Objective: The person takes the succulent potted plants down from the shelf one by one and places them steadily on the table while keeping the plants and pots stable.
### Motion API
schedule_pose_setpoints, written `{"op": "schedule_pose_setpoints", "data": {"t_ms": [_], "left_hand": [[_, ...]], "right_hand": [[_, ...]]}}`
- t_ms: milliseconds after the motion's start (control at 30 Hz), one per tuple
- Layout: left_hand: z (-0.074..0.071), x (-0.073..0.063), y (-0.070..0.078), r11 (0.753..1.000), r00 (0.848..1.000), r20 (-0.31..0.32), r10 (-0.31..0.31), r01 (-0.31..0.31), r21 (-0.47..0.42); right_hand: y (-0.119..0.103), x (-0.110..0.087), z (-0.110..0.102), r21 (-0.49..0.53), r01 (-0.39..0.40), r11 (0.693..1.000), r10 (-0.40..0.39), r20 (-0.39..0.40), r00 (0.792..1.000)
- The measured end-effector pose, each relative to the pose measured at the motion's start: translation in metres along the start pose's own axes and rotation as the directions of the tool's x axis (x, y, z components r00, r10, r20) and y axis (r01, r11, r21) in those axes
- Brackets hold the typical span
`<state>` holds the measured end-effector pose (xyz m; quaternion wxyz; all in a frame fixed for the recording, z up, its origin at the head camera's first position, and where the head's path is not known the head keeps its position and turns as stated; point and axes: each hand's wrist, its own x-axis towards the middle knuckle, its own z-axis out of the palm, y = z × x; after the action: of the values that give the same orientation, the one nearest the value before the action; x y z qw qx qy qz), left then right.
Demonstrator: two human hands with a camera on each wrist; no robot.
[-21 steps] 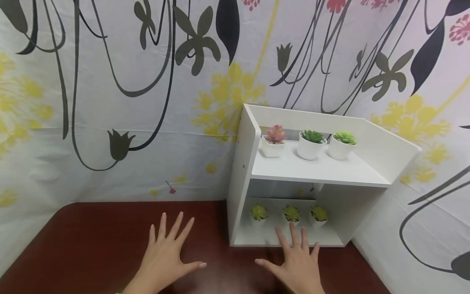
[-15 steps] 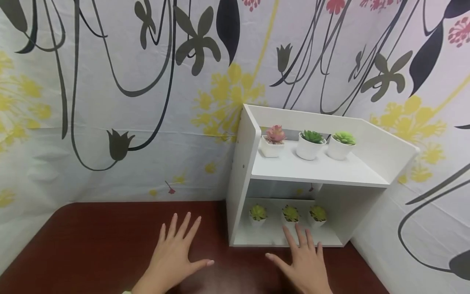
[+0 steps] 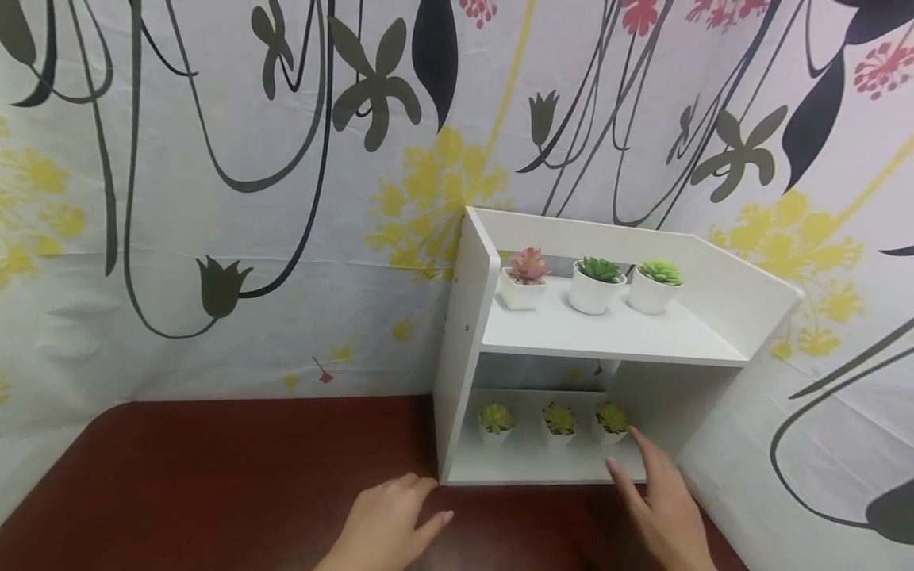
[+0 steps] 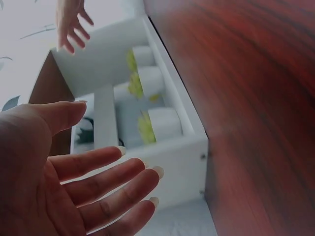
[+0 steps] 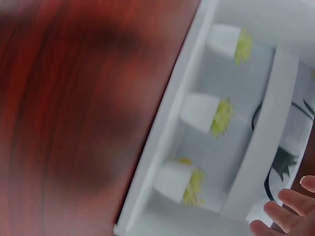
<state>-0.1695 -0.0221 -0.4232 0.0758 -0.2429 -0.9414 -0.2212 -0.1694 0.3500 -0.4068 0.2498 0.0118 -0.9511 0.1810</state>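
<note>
My left hand [image 3: 385,523] hovers above the table near the shelf's front left corner, its fingers relaxed and holding nothing. My right hand [image 3: 664,507] is at the front right of the lower compartment, thumb and fingers apart, nothing held. Its fingertips overlap the edge of the right potted succulent [image 3: 611,422] in the head view. Beside that plant stand a middle succulent [image 3: 559,422] and a left one [image 3: 495,420], all yellow-green in white pots. Both hands show in the left wrist view, the left palm [image 4: 29,182] close to the shelf's side.
The white two-level shelf [image 3: 607,339] stands on a dark red wooden table [image 3: 250,476]. On its upper level are a pink succulent [image 3: 527,274], a dark green one [image 3: 598,284] and a light green one [image 3: 654,285]. A flower-patterned cloth [image 3: 286,206] hangs behind.
Both hands have moved right. The right hand has gone from before the middle lower plant to beside the right one; the left has neared the shelf, its fingers less spread.
</note>
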Motion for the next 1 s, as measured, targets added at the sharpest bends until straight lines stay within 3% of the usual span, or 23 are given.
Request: {"op": "schedule_pose_setpoints", "data": {"t_ms": [167,300,433,567,667,800,1000], "left_hand": [[0.005,0.010,0.022,0.999,0.998,0.050,0.033,-0.033,-0.002],[0.008,0.022,0.048,0.998,0.993,0.092,0.068,-0.068,-0.005],[0.006,0.031,0.071,0.990,0.987,0.067,0.144,-0.143,-0.007],[0.001,0.040,0.086,0.983,0.984,0.005,0.176,-0.175,-0.050],[-0.002,0.047,0.091,0.978,0.982,-0.049,0.182,-0.186,-0.095],[-0.005,0.057,0.096,0.974,0.986,-0.061,0.153,-0.161,-0.159],[-0.018,0.074,0.112,0.967,0.992,-0.067,0.102,-0.115,-0.225]], "right_hand": [[0.016,0.012,-0.021,0.012,0.000,1.000,0.002,-0.129,0.992],[0.026,0.025,-0.038,0.046,-0.088,0.995,0.096,-0.244,0.965],[0.032,0.039,-0.054,0.134,-0.202,0.970,0.237,-0.355,0.904],[0.038,0.050,-0.068,0.216,-0.221,0.951,0.298,-0.458,0.838],[0.047,0.057,-0.076,0.253,-0.238,0.938,0.337,-0.499,0.798],[0.059,0.065,-0.084,0.284,-0.347,0.894,0.441,-0.419,0.793],[0.073,0.081,-0.091,0.325,-0.515,0.794,0.574,-0.120,0.810]]}}
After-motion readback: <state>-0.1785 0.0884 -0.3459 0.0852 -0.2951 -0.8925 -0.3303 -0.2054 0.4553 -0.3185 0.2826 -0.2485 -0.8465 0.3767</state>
